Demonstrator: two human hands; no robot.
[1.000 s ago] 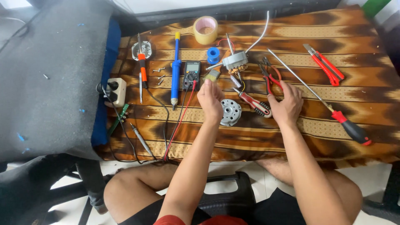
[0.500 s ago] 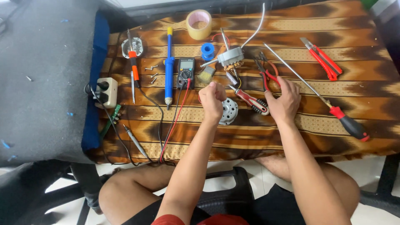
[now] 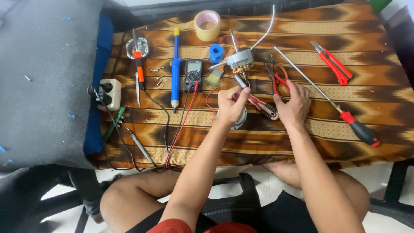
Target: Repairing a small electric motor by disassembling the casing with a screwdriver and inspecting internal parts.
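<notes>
Single head cam, steep down-view, close over worktable (image 3: 388,112).

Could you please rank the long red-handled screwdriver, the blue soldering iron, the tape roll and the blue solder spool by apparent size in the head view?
1. Long red-handled screwdriver, the longest.
2. Blue soldering iron.
3. Tape roll.
4. Blue solder spool, the smallest.
All lie flat on the same cloth, so nearness hardly distorts the order.

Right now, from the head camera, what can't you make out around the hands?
- Round metal part: mostly hidden under the left hand.
- Red-handled screwdriver: its middle is covered by the left hand's fingers, so the grip is unclear.
- Right hand: its fingertips overlap the red pliers; contact cannot be told.
- Multimeter: dial setting too small.
- White cable: cut off by the top edge.
</notes>
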